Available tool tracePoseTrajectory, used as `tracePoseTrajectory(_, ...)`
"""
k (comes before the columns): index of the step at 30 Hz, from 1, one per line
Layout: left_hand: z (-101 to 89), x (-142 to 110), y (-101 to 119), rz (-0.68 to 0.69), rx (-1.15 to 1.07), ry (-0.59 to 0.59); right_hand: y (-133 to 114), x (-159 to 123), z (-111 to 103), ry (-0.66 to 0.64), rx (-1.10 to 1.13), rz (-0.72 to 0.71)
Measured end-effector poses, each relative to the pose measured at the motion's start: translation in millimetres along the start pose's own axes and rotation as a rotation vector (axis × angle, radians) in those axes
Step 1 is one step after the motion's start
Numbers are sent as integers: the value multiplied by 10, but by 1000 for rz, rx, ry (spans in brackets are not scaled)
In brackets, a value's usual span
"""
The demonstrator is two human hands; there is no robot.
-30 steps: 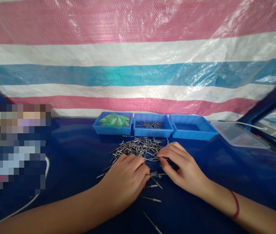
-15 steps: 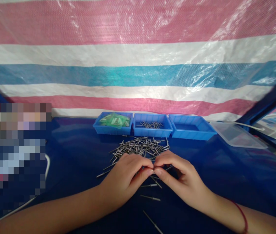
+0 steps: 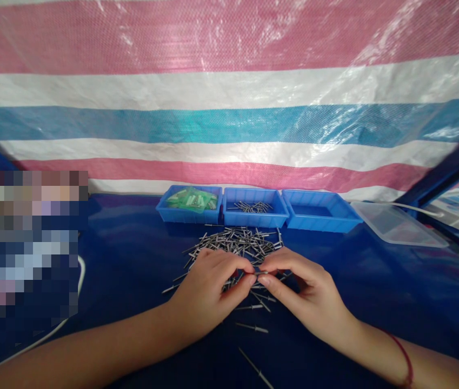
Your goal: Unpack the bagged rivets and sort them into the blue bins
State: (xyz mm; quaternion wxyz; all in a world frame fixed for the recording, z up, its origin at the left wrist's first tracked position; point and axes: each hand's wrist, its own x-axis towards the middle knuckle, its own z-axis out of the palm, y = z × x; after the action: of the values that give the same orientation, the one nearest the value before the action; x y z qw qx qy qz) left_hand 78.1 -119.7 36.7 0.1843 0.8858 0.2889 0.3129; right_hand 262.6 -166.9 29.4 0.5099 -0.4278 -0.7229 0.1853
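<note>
A heap of thin grey metal pins [image 3: 235,243] lies on the dark blue table [image 3: 132,259], just in front of three blue trays. My left hand [image 3: 208,292] and my right hand [image 3: 302,294] meet fingertip to fingertip at the near edge of the heap. Both are closed in a pinch on a small metal pin [image 3: 257,274] held between them. More pins seem tucked under the left fingers. A few loose pins [image 3: 251,327] lie scattered closer to me. A red band circles my right wrist.
The left blue tray [image 3: 188,205] holds green packets, the middle tray [image 3: 253,208] holds pins, and the right tray [image 3: 320,210] looks bare inside. A clear plastic lid [image 3: 397,224] lies at the right. A white cable [image 3: 71,302] runs at the left. A striped tarp hangs behind.
My hands came together from lying apart on the heap into a shared pinch, then rose slightly with a pin held between the fingertips.
</note>
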Motion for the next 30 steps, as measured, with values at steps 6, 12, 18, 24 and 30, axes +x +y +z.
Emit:
tracePoseTrajectory(6,2,41,-39,-5,-9,-65,2,4,-6,-38,2,-63)
tracePoseTrajectory(12,-41,88,-78,2,-23,-14,25,29,-24,7,-167,-73)
tracePoseTrajectory(18,-41,68,-75,36,-71,22,64,28,-13,-14,-277,-36)
tracePoseTrajectory(24,-43,62,-59,39,-11,1,59,19,20,-131,-220,-64)
tracePoseTrajectory(30,-89,83,-97,18,13,0,70,204,-73,-93,-256,-58)
